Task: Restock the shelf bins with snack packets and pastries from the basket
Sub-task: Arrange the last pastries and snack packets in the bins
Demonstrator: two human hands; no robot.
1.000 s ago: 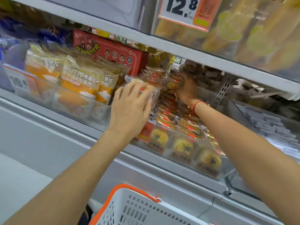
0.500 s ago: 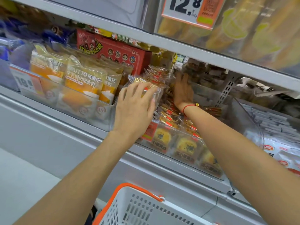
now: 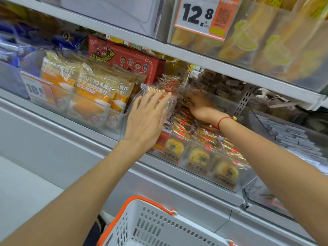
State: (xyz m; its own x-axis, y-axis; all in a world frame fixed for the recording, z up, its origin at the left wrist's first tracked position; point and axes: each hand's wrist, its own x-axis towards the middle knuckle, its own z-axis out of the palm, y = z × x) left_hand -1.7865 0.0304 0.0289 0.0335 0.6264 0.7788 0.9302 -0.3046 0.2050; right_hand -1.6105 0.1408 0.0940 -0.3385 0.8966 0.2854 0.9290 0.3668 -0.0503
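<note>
The pastry packets (image 3: 179, 125) lie heaped in the clear shelf bin (image 3: 248, 176), a row of round yolk pastries showing through its front wall and more piled toward the back. They look light, each sealed in crinkly clear film that is probably slippery, and the pastry inside is likely flaky and easy to crush — so flat-handed pressure or a hold on the crimped edges seems safer than squeezing the middle. The left hand (image 3: 147, 119) is spread, its straight fingers pressing against an upright stack of packets (image 3: 159, 89) at the bin's left end. The right hand (image 3: 198, 105) reaches deeper in and rests on the pile; it is blurred, so I cannot tell whether it pinches a packet. Just left, a neighbouring bin holds soft bread packets (image 3: 95, 91), with a red box (image 3: 127, 59) behind. The shelf above carries a price tag (image 3: 198, 16), leaving little headroom. Below, the white basket (image 3: 159, 226) with orange rim waits — its contents out of view.
</note>
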